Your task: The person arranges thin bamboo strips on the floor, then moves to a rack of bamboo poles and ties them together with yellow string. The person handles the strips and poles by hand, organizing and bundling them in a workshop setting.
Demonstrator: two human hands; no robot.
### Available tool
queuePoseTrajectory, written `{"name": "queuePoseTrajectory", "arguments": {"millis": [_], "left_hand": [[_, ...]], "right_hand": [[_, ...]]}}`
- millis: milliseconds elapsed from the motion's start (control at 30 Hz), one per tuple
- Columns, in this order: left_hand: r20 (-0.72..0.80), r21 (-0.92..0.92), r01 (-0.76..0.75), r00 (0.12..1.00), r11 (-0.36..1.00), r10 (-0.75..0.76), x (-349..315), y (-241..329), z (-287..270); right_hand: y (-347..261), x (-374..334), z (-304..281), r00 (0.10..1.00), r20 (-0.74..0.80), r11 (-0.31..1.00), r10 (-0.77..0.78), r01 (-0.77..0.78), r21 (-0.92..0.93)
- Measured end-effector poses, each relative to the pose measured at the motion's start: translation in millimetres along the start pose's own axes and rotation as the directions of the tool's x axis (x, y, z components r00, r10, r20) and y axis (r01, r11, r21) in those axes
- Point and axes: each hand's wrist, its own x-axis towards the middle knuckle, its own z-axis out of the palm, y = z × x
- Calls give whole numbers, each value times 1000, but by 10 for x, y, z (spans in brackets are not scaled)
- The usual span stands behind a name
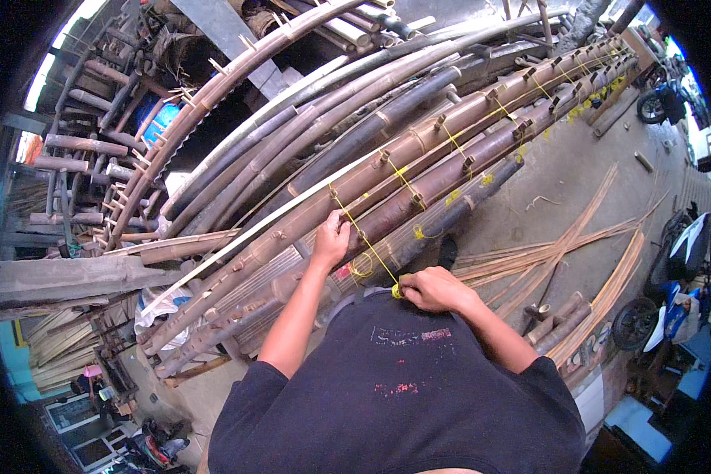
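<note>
Two long bamboo poles lie side by side, running from lower left to upper right: a brown pole (409, 148) and a darker reddish-brown pole (441, 183). Short pegs stick out of both, and yellow string (381, 258) crosses between them at intervals. My left hand (333, 238) is closed, fingers pinched at the string beside the brown pole. Close to my body, my right hand (433, 289) is closed around a small bundle of the same string. The string stretches taut between my hands. Fine finger detail is hard to make out.
A blackish bamboo pole (470, 194) with yellow ties lies nearer me. Beyond the work are stacked curved poles (280, 150) and a pegged curved piece (205, 99). Split bamboo strips (565, 253) lie on the floor at right, near parked motorcycles (675, 316).
</note>
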Motion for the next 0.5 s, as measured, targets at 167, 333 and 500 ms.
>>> {"name": "queuePoseTrajectory", "arguments": {"millis": [167,333,500], "left_hand": [[-17,155,-85,996,984,88,2,-54,-31],[-53,208,9,999,978,3,11,137,-11],[-60,222,21,998,975,-8,43,171,11]], "right_hand": [[501,254,637,986,-132,994,107,-108,-1],[707,423,890,964,-238,991,115,-127,-33],[883,531,1070,961,-252,993,118,-119,10]]}}
